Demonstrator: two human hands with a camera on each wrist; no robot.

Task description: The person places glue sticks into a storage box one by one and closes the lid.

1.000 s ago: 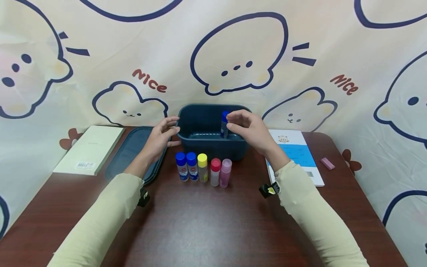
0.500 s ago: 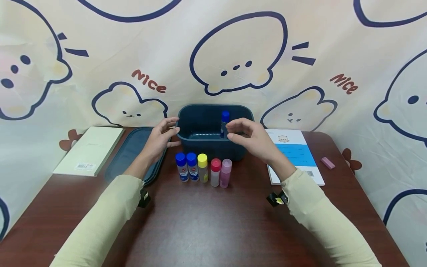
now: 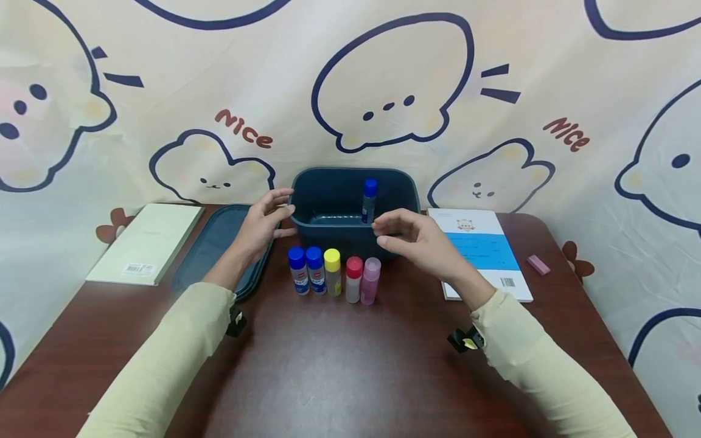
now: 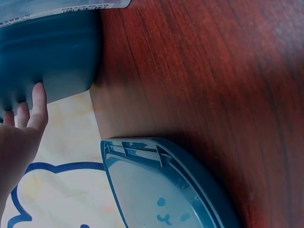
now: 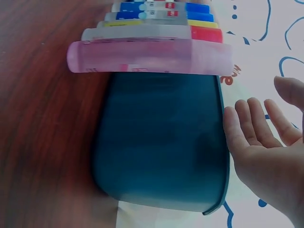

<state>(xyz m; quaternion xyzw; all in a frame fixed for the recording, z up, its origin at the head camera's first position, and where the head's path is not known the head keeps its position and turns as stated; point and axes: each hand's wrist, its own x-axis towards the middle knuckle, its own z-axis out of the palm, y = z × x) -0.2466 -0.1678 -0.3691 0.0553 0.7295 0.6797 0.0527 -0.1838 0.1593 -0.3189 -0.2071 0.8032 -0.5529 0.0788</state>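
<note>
A dark teal plastic bin (image 3: 339, 241) stands near the wall in the head view. One blue-capped glue stick (image 3: 369, 204) stands upright inside it. My left hand (image 3: 261, 223) rests its fingertips on the bin's left end; the left wrist view shows those fingers (image 4: 40, 102) against the wall of the bin. My right hand (image 3: 421, 240) hovers by the front right rim, fingers loosely bent and holding nothing. In front of the bin several glue sticks stand in a row: two blue-capped ones (image 3: 306, 272), a yellow-capped one (image 3: 333, 272), a red-capped one (image 3: 353, 280) and a pink one (image 3: 370, 281).
Left of the bin lies a teal lid (image 3: 210, 249), with a pale green box or book (image 3: 150, 243) beyond it. A white and blue booklet (image 3: 482, 246) lies at the right, beside a small pink block (image 3: 538, 264). A printed cloth (image 3: 350, 79) hangs behind the table.
My right hand has let go of the blue-capped glue stick in the bin and drawn back toward me and slightly right. The left hand stays at the bin's left end.
</note>
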